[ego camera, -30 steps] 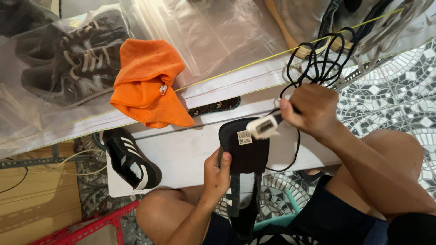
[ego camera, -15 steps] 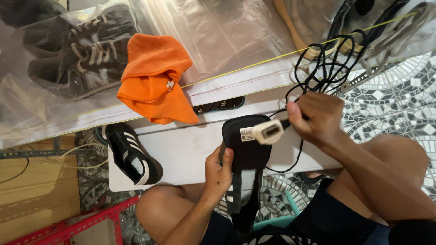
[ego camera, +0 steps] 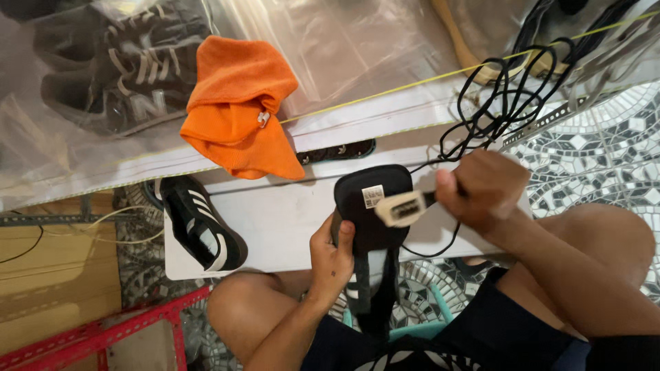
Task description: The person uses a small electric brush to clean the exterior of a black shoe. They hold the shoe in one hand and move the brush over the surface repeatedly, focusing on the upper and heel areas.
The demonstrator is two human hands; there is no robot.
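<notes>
Sneaker (ego camera: 203,223) sits far left on the white board (ego camera: 275,220), orange cloth (ego camera: 240,110) above it. Your left hand (ego camera: 330,257) has its fingers wrapped around the black shoe (ego camera: 371,220) over your lap, and your right hand (ego camera: 481,189) pinches a beige tool (ego camera: 401,207) touching its sole, black cord (ego camera: 502,103) trailing.

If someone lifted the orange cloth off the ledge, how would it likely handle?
The orange cloth lies crumpled in soft folds, so it would probably go limp and drape. It looks like thin knit fabric, likely light. Part hangs over the white ledge, so a push might slide it off.
</notes>
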